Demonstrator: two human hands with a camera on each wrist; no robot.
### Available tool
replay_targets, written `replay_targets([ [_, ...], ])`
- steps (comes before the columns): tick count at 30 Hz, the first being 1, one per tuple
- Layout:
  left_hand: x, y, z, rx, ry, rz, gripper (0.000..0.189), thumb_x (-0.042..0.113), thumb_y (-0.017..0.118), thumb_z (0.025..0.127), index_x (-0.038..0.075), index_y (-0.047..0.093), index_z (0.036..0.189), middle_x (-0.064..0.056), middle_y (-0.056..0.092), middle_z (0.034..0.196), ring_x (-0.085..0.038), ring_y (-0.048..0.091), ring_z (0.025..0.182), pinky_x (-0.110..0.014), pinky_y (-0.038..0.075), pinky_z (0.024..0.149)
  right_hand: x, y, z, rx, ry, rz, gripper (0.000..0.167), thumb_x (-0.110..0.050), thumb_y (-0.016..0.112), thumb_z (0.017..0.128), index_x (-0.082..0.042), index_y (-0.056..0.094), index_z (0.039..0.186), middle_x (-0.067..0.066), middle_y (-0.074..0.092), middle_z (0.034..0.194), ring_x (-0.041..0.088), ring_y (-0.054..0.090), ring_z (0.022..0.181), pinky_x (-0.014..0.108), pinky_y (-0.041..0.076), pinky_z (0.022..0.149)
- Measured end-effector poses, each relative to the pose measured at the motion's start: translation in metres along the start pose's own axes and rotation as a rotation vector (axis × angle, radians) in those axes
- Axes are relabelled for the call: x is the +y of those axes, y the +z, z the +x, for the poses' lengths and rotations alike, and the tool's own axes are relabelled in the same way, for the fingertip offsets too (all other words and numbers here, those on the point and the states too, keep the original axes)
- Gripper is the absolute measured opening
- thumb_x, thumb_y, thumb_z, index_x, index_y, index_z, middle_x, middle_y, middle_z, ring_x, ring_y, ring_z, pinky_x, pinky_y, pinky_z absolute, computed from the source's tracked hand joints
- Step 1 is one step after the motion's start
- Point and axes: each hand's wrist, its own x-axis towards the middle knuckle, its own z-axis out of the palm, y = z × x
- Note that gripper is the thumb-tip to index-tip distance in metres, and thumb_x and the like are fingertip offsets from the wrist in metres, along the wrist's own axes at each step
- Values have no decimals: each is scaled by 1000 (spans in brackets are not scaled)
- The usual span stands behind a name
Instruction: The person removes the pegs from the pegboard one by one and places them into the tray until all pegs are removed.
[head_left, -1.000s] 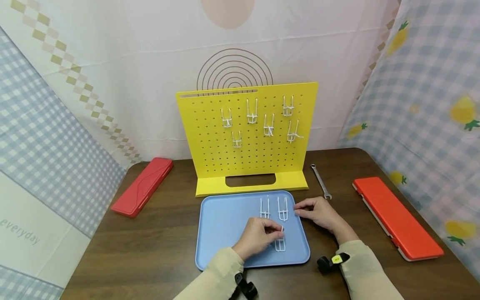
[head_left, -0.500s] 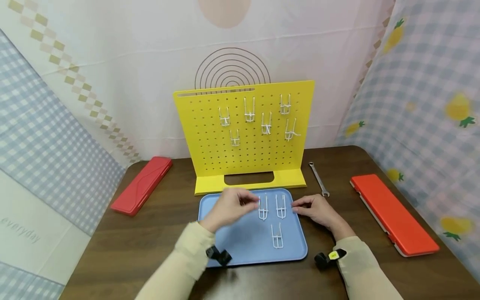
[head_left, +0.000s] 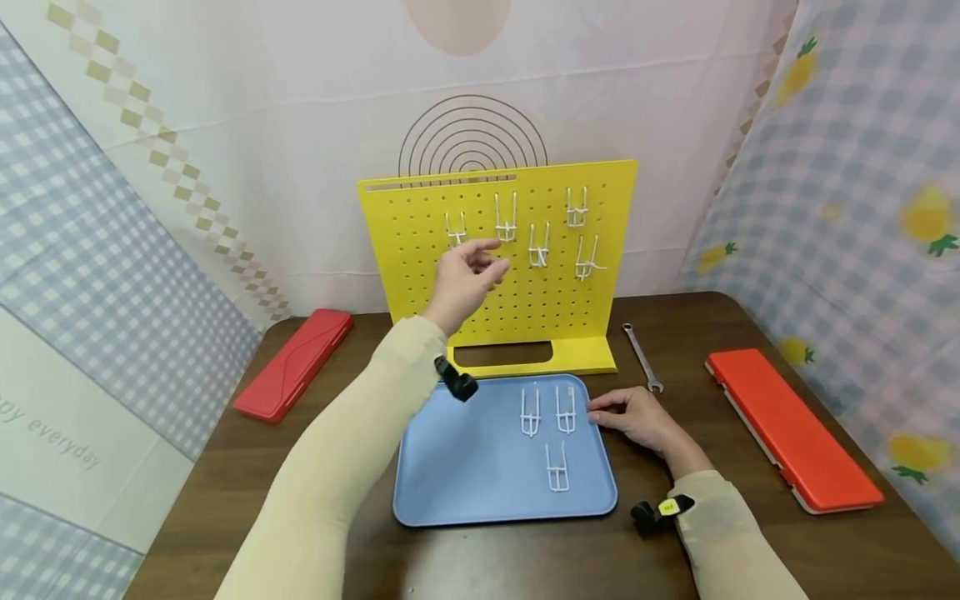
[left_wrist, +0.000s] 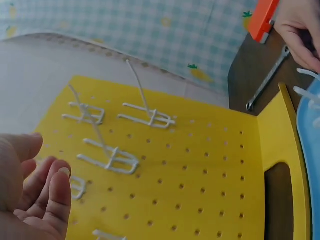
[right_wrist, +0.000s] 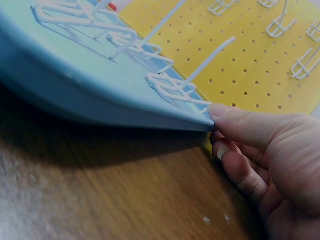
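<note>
My left hand [head_left: 467, 279] is raised in front of the yellow pegboard [head_left: 412, 292], near its left-hand hooks. Its fingers are loosely bent, and in the left wrist view a gap shows between thumb and fingers with nothing in it. Several white wire hooks hang on the board, one of them a hook [left_wrist: 117, 159] close by that hand; another is partly hidden behind it. My right hand [head_left: 637, 419] pinches the right rim of the blue tray [head_left: 450, 500], thumb on top and fingers below. Three more hooks lie in the tray, among them the front hook [head_left: 557, 475].
A wrench [head_left: 641, 358] lies right of the pegboard. Red cases flank the work area: one case [head_left: 294, 367] at the left, another case [head_left: 791, 429] at the right. Patterned cloth surrounds the wooden table [head_left: 525, 567].
My left hand has left the hook at the tray's front, moved left, then risen to the pegboard. That hook stays in the tray. The right hand has kept its place at the rim.
</note>
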Motion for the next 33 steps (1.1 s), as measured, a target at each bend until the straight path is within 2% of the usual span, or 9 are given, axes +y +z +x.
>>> replay_targets([
  [5, -6, 22, 19, 69, -22, -129, 52, 16, 70, 89, 11, 51, 138, -4, 68, 103, -28, 66, 91, -37, 55, 80, 2, 1, 0, -5, -5, 10, 20, -28, 77, 83, -16, 77, 100, 1, 71, 99, 19, 61, 94, 36, 49, 84],
  [9, -10, 28, 30, 107, -40, -220, 55, 14, 69, 90, 13, 48, 141, -7, 66, 108, -34, 64, 95, -41, 54, 83, 3, 1, 0, -6, 3, 10, 20, -30, 77, 82, -19, 77, 99, 0, 71, 99, 18, 61, 94, 36, 49, 84],
  [12, -11, 30, 37, 101, -36, -253, 53, 13, 66, 91, 12, 49, 141, -10, 65, 112, -38, 63, 97, -45, 53, 85, 4, 1, 0, -11, 4, 9, 20, -31, 77, 82, -20, 77, 99, -1, 71, 100, 18, 61, 94, 36, 49, 84],
  [14, -10, 31, 41, 92, -26, -256, 50, 12, 65, 92, 12, 50, 140, -12, 64, 115, -38, 63, 97, -46, 53, 85, 4, 1, 0, -10, 2, 11, 20, -31, 78, 82, -20, 77, 99, -1, 71, 99, 18, 62, 94, 36, 50, 84],
  [18, -8, 33, 46, 92, 6, -232, 43, 14, 63, 94, 12, 54, 136, -13, 64, 117, -32, 65, 92, -39, 55, 81, 4, -1, 0, 0, -5, 13, 20, -30, 78, 81, -19, 77, 98, -1, 72, 98, 18, 62, 94, 37, 50, 85],
  [24, -7, 31, 47, 118, 20, -212, 37, 20, 61, 95, 11, 60, 130, -8, 65, 117, -27, 66, 93, -33, 55, 80, 1, -1, 2, -8, 11, -8, 20, -30, 77, 82, -19, 77, 99, -1, 71, 100, 17, 62, 96, 39, 49, 86],
  [33, -6, 31, 47, 112, 32, -230, 36, 22, 60, 95, 8, 61, 129, -13, 64, 119, -26, 65, 96, -30, 54, 82, -1, -1, 1, 5, 33, -19, 19, -29, 78, 82, -19, 77, 98, 0, 72, 98, 18, 62, 95, 40, 49, 87],
])
